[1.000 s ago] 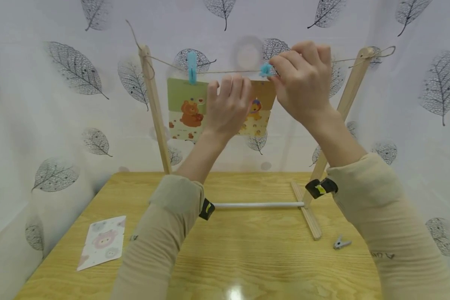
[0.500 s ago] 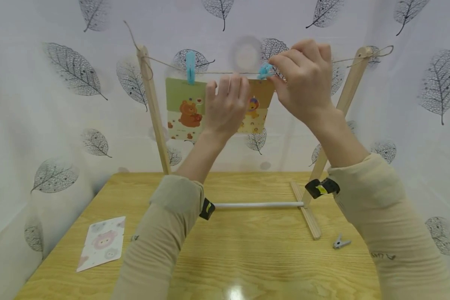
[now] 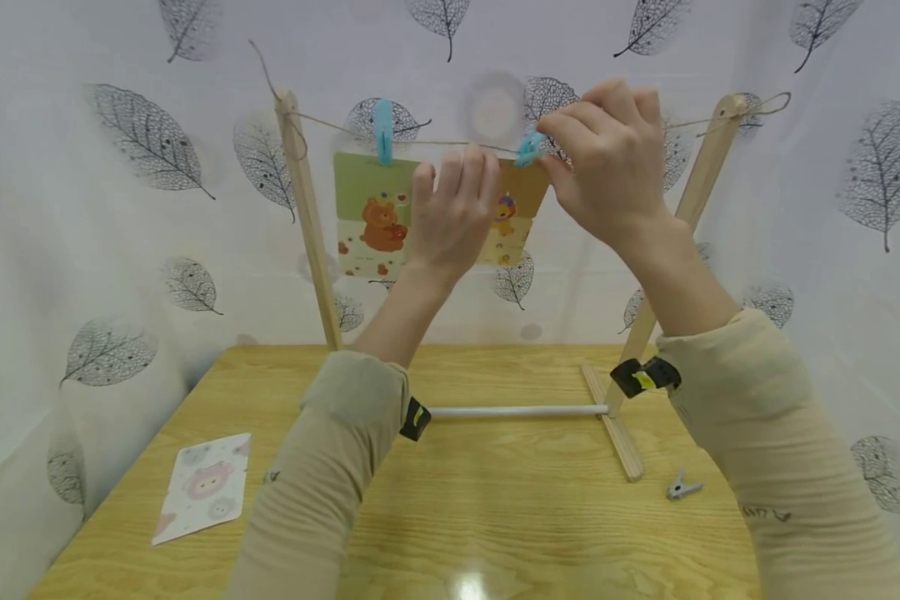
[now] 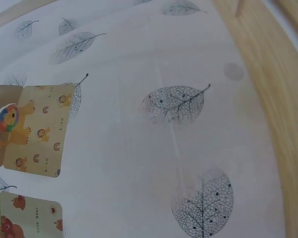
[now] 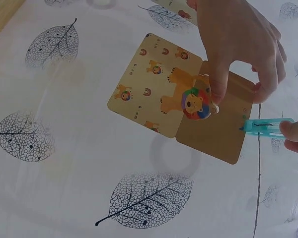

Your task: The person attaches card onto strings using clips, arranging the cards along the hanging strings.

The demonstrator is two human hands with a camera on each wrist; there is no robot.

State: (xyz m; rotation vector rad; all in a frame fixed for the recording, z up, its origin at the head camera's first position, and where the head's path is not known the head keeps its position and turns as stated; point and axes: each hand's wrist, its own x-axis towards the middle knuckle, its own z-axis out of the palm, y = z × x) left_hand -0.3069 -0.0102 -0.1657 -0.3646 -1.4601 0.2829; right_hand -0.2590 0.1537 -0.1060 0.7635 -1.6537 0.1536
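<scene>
A brown-and-cream card [image 3: 522, 185] with a lion on it hangs in my left hand [image 3: 453, 208]. In the right wrist view that hand pinches its upper part, thumb in front. My right hand [image 3: 607, 158] pinches the handle end of a blue clothespin [image 3: 528, 147]. The clothespin's nose meets the lion card's top edge at the twine [image 5: 259, 183]. Left of my hands, a green bear card [image 3: 367, 179] hangs from the twine by another blue clothespin [image 3: 384, 132]. My left hand covers part of both cards in the head view.
Two wooden posts [image 3: 311, 225] hold the twine, with a white rod [image 3: 517, 411] low between them. A pink-and-white card [image 3: 204, 483] lies on the table [image 3: 510, 500] at left, and a grey clothespin [image 3: 682, 485] at right. A leaf-print curtain [image 3: 157, 317] hangs behind.
The clothespin in my right hand has tilted and come down slightly onto the lion card's top edge. My left hand has kept its grip on the card, shifting very little.
</scene>
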